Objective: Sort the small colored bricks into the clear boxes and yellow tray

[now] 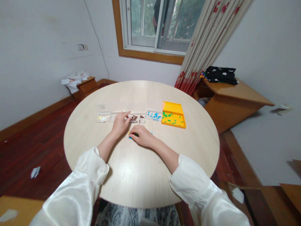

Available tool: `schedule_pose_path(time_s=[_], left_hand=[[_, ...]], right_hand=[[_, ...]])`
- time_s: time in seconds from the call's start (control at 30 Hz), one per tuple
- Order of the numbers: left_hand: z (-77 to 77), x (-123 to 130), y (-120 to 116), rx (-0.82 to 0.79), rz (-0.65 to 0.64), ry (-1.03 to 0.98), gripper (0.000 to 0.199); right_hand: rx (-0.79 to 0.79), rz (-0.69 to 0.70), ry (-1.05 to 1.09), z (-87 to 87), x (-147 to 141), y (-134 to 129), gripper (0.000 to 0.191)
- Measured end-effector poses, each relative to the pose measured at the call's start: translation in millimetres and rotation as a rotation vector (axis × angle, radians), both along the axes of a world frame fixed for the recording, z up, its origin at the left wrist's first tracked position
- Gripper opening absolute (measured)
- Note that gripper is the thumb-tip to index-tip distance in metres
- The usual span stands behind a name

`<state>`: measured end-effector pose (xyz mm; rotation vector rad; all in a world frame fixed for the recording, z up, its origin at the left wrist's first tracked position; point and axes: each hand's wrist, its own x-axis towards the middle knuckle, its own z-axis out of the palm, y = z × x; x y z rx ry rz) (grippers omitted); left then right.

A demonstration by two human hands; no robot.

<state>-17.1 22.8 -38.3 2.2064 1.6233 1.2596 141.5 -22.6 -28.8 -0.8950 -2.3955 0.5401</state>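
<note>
My left hand (120,124) reaches over the left side of a clear box with small brown bricks (134,118), thumb and forefinger apart. No brick shows between its fingertips. Closer to me, my right hand (142,135) curls down near the tabletop, thumb and fingers closed around small coloured bricks (130,137). Bits of blue, yellow and green show by those fingertips; the rest is hidden under the hand. A blue piece (151,133) lies just beyond the right knuckles.
Right of the brown bricks stand a clear box of blue bricks (155,116) and an open yellow case (173,107) with green bricks. A clear box with pale yellow pieces (102,118) is at left. All rest on a round wooden table (141,175).
</note>
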Motion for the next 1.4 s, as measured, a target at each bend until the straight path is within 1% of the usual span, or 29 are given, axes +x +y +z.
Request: schedule_pose_path(time_s=[0.17,0.5,0.77,1.03,1.27,1.33,1.4], left_hand=[[1.2,0.0,-0.4,0.007,-0.001,-0.005,0.026],[2.5,0.3,-2.5,0.008,0.020,-0.028,0.020],[2.3,0.4,-2.3,0.003,0.020,-0.039,0.019],[1.3,-0.2,-2.7,0.009,0.017,-0.038,0.020],[1.8,-0.2,-2.6,0.017,0.021,-0.054,0.019],[3.2,0.1,-3.3,0.015,0.021,-0.056,0.019],[5.4,0.5,-4.6,0.018,0.012,-0.057,0.018]], right_hand=[[-0.021,-0.031,0.021,2.4,0.8,-0.4,0.009],[-0.027,-0.052,0.010,0.6,2.1,0.5,0.020],[-0.025,-0.058,-0.003,3.4,3.4,-0.9,0.011],[-0.050,-0.077,-0.003,3.4,3.3,1.1,0.011],[-0.037,-0.086,-0.039,2.4,3.8,1.2,0.011],[-0.045,-0.108,-0.011,1.6,3.7,2.1,0.012],[-0.058,-0.147,0.070,0.9,4.0,3.9,0.012]])
